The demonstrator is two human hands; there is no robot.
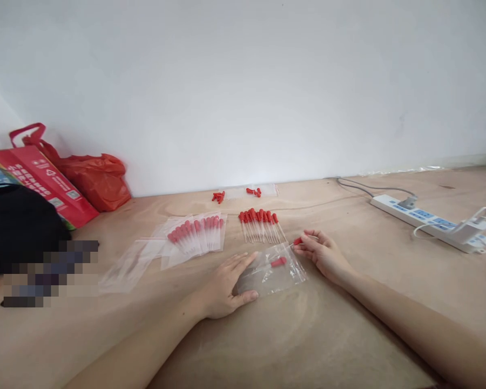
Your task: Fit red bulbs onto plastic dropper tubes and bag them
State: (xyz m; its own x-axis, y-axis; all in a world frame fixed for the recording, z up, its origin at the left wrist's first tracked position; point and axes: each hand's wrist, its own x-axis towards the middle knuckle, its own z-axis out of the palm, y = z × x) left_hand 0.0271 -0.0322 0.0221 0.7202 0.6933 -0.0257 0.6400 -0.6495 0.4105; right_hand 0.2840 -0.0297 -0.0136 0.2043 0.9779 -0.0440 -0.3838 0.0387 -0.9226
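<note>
A clear zip bag (263,279) lies flat on the wooden table (243,346), with a red-bulbed dropper (278,262) inside it. My left hand (229,283) rests on the bag's left side, fingers spread. At the bag's upper right, my right hand (322,254) pinches another dropper by its red bulb (297,241); its thin tube points left, over the bag's edge. Behind the bag, several loose red-tipped droppers (260,217) lie in a fanned row. To their left, bagged droppers (194,232) overlap each other.
Small piles of red bulbs (217,197) lie near the wall. A white power strip (429,219) with cables is at the right. Red bags (99,181) and a black bag (20,227) stand at the left. Flat bags (125,270) lie at the left.
</note>
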